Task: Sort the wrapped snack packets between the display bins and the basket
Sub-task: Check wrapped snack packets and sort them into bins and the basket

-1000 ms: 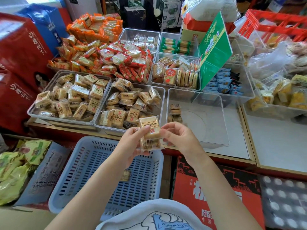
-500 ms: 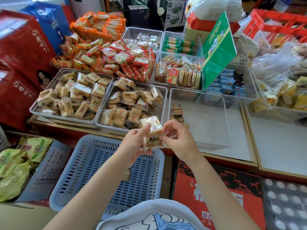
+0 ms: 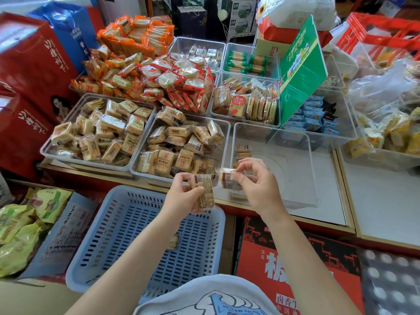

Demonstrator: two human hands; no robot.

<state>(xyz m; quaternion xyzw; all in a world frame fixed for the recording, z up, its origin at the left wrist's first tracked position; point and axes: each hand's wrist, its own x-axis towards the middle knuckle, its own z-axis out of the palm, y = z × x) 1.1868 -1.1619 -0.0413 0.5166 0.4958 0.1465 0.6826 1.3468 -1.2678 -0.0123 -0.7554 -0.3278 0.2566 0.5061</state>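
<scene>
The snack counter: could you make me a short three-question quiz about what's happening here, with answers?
1. True or false: each of the hands holds its own packet.
2. Which container lies right below the left hand? A) blue basket B) red crate C) clear bin
3. What printed mark faces the camera on both packets?

Key
1. True: the left hand grips one packet, the right hand pinches another packet.
2. A, the blue basket.
3. A barcode.
</scene>
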